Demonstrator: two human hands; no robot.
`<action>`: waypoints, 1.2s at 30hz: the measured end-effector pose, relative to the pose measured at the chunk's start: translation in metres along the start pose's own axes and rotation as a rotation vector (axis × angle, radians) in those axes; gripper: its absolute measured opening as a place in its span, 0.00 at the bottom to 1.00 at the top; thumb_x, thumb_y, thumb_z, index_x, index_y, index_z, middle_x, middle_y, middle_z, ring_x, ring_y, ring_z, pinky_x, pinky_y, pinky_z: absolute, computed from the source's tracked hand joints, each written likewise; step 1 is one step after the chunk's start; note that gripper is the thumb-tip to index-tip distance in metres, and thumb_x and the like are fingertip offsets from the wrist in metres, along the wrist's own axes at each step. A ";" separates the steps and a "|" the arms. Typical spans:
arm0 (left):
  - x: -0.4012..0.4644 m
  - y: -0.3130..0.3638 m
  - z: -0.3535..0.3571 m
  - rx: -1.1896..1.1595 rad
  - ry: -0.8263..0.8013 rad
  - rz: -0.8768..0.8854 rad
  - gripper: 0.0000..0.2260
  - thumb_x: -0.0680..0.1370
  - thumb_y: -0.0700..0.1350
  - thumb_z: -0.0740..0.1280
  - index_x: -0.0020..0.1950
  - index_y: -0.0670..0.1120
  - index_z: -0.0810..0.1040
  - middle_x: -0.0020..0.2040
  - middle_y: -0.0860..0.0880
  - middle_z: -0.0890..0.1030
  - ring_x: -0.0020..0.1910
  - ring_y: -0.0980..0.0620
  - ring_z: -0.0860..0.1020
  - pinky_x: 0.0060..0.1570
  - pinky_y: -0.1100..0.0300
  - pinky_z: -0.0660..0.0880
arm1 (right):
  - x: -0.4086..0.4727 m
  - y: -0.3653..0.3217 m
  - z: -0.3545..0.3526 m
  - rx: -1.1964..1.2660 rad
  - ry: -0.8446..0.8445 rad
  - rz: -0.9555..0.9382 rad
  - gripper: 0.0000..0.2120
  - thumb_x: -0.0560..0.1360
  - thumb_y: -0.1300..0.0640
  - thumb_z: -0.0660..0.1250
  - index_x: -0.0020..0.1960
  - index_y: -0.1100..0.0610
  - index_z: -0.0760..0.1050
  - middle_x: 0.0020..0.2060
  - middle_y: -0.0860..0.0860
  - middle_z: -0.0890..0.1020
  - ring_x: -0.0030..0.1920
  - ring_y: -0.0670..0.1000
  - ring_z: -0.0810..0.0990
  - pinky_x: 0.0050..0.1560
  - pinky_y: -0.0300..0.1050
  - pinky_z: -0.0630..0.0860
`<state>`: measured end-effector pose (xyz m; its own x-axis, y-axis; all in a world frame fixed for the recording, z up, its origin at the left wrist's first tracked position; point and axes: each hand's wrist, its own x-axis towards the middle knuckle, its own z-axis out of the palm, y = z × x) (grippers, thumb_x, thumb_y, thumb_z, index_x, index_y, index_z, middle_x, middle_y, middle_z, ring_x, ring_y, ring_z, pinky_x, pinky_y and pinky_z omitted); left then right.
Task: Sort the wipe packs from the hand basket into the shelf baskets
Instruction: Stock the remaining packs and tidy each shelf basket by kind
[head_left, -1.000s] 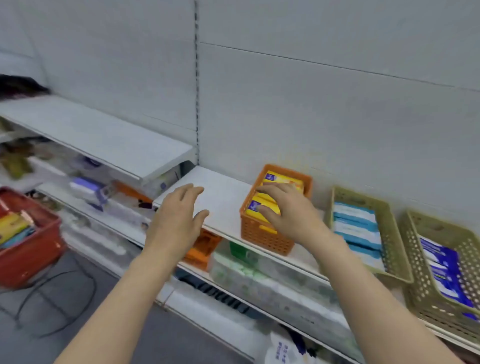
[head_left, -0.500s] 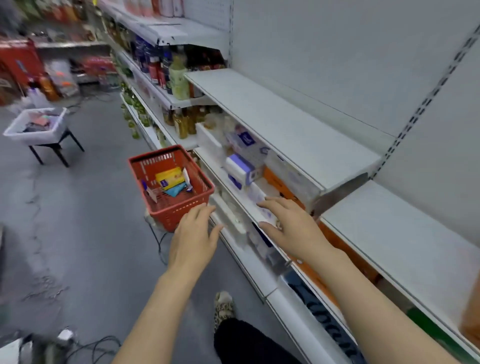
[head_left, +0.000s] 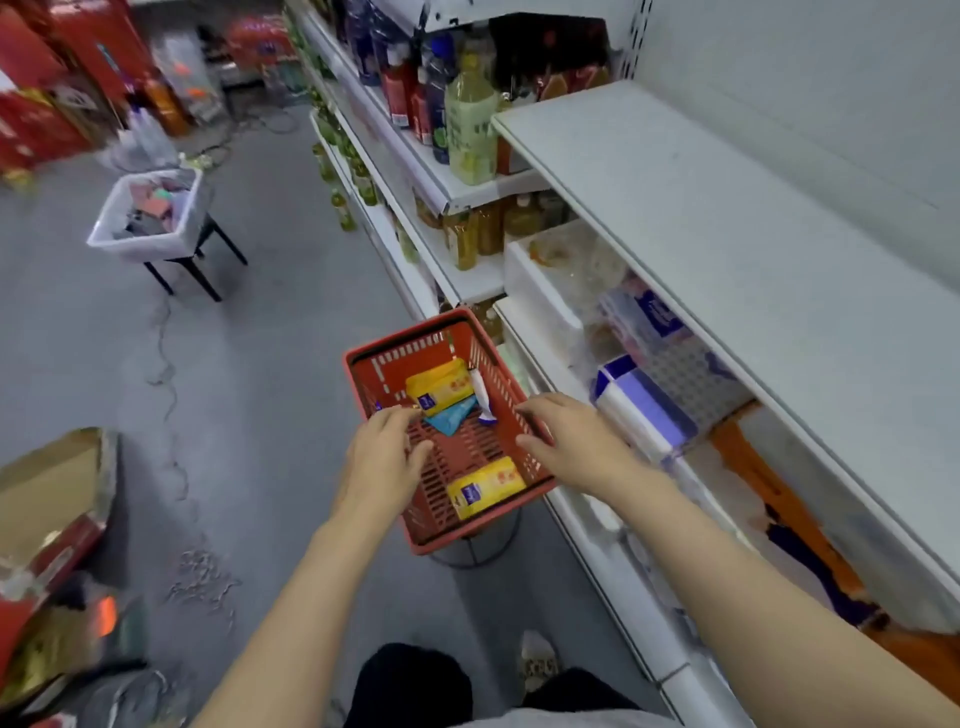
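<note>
Packs: two yellow (head_left: 442, 386) (head_left: 486, 487), one teal (head_left: 451, 417), loose in the basket (head_left: 511, 387).
Fingers: left hand (head_left: 382, 457) and right hand (head_left: 574, 444) released, grasping nothing.
Risk: mixing colours; knocking the rim could tip the basket.

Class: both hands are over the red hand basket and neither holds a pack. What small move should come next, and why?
Probably lower the right hand onto the near yellow pack in the red hand basket and grip it: the pack lies unobstructed, closest to that open hand, and the left hand is also empty.
</note>
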<state>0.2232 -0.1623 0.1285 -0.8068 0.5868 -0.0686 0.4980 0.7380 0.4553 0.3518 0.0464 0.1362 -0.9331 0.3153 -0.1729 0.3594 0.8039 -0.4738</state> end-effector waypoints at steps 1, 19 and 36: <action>0.018 -0.014 0.003 -0.001 -0.028 -0.021 0.17 0.78 0.48 0.69 0.66 0.47 0.75 0.64 0.47 0.76 0.63 0.47 0.74 0.62 0.52 0.69 | 0.018 0.002 0.011 0.009 -0.026 0.030 0.21 0.78 0.47 0.66 0.69 0.51 0.72 0.66 0.51 0.75 0.65 0.53 0.74 0.63 0.49 0.73; 0.289 -0.162 0.135 0.083 -0.811 0.119 0.22 0.79 0.54 0.67 0.69 0.45 0.73 0.63 0.44 0.79 0.58 0.43 0.78 0.55 0.51 0.75 | 0.181 0.056 0.269 0.813 -0.102 1.485 0.39 0.74 0.42 0.71 0.73 0.67 0.64 0.72 0.61 0.70 0.68 0.61 0.72 0.54 0.46 0.71; 0.306 -0.187 0.189 0.037 -0.556 -0.014 0.22 0.79 0.51 0.68 0.70 0.43 0.72 0.65 0.41 0.74 0.64 0.41 0.73 0.61 0.49 0.72 | 0.211 0.066 0.347 0.286 -0.089 1.042 0.52 0.70 0.45 0.75 0.80 0.50 0.43 0.79 0.56 0.52 0.77 0.59 0.54 0.75 0.56 0.59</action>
<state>-0.0564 -0.0575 -0.1456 -0.5292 0.6567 -0.5373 0.5072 0.7525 0.4201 0.1752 -0.0092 -0.2312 -0.1720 0.7280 -0.6636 0.9708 0.0109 -0.2397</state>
